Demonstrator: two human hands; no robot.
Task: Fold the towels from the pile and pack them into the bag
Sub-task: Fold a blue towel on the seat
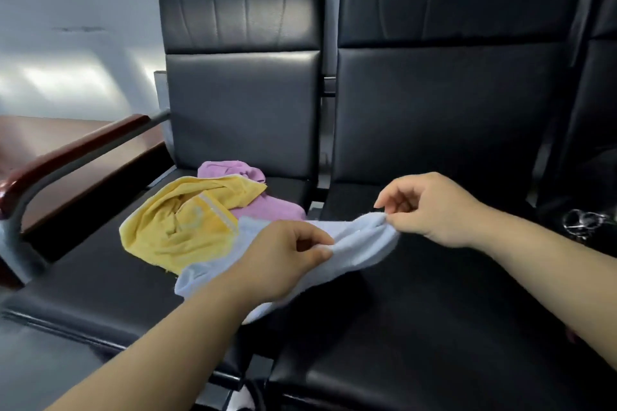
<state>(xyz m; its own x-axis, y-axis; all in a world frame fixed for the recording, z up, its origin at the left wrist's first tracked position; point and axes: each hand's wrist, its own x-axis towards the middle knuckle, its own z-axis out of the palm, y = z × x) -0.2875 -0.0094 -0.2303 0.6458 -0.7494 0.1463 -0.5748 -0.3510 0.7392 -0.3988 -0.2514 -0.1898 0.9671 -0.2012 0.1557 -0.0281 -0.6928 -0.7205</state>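
A pale blue-white towel (359, 245) is stretched between my hands over the gap between two black seats. My left hand (283, 257) pinches its edge near the middle. My right hand (430, 208) pinches a corner at the right end. Behind them on the left seat lies a crumpled yellow towel (183, 223), and a pink towel (263, 200) lies partly under it. A dark bag (577, 197) with a metal clasp sits at the far right, mostly out of view.
Two black padded seats (434, 294) stand side by side with tall backrests. A wooden armrest on a metal frame (66, 157) borders the left seat. A pale wall and a brown surface lie to the left.
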